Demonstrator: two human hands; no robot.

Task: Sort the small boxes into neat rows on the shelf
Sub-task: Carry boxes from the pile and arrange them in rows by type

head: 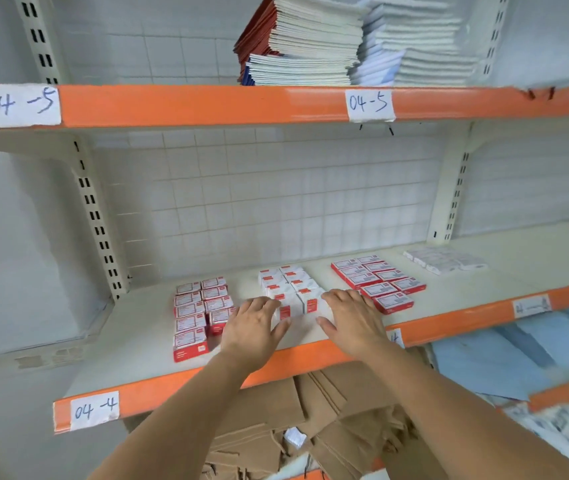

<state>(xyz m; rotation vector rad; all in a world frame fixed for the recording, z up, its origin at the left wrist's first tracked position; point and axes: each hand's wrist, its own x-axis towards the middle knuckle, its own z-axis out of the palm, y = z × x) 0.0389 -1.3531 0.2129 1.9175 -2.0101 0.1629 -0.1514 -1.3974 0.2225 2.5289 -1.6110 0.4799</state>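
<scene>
Three groups of small boxes lie on the cream shelf point(144, 344) marked 04-4. Red-and-white boxes point(193, 311) form two rows at the left. White boxes with red corners point(290, 284) form two rows in the middle. More red boxes point(376, 280) lie in two rows at the right. My left hand point(253, 323) rests with straight fingers against the left side of the nearest white boxes. My right hand point(352, 317) lies flat against their right side. Both hands hide the front of that group.
A pack of pale boxes point(444, 260) lies further right on the shelf. Stacked notebooks point(310, 43) and white paper point(418, 39) fill the upper shelf. Brown envelopes point(310, 410) and blue sheets point(504, 358) lie on the shelves below. The orange front rail point(207, 382) runs under my wrists.
</scene>
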